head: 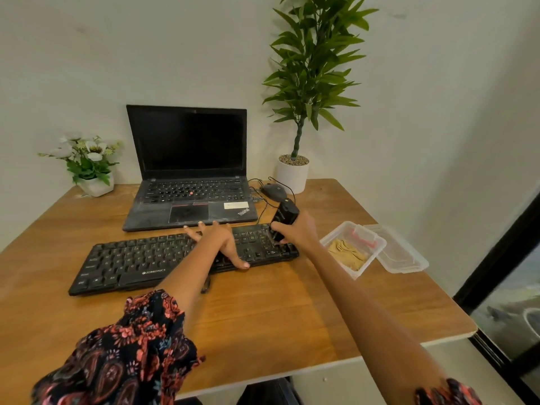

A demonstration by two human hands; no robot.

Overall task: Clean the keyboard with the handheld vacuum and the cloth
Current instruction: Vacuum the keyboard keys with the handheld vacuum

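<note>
Clear plastic container (336, 240), lid off: holding a crumpled tan cloth (347, 253), sitting near the black keyboard's (131, 258) right end on the wooden table (277, 311). Clear lid (403, 252): lying just beside it. Right hand (298, 232): gripping the black handheld vacuum (283, 222), nozzle touching the right-hand keys. Left hand (217, 241): resting flat, fingers spread, pressing the keyboard.
</note>
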